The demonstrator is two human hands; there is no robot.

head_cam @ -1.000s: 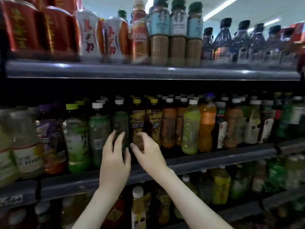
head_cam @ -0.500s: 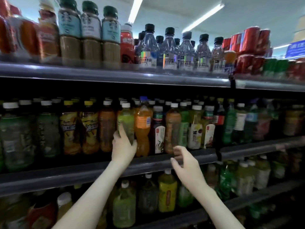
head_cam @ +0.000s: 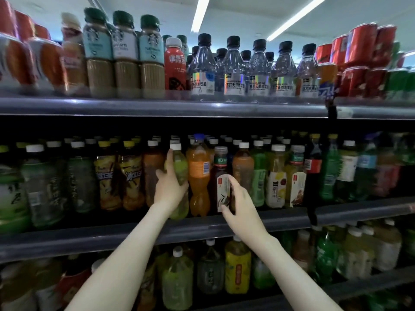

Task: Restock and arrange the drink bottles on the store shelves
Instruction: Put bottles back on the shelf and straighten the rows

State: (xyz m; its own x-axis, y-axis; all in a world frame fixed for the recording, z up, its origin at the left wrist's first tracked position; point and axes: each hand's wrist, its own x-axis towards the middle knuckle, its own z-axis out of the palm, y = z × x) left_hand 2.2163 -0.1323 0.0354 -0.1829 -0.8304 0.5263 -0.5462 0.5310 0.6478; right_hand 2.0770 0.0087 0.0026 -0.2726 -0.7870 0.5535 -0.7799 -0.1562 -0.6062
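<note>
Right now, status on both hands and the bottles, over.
Left hand grips pale green bottle on middle shelf. Right hand holds dark white-labelled bottle. Orange bottle stands between them.

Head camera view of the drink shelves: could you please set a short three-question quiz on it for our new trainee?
1. True or false: the left hand grips the light-green bottle on the middle shelf.
2. Which item stands between the two held bottles? A) a clear water bottle B) the orange bottle with a blue cap C) a red can
3. Fill in: the right hand holds the dark bottle, which bears a white ___.
Key: 1 true; 2 B; 3 label.
</note>
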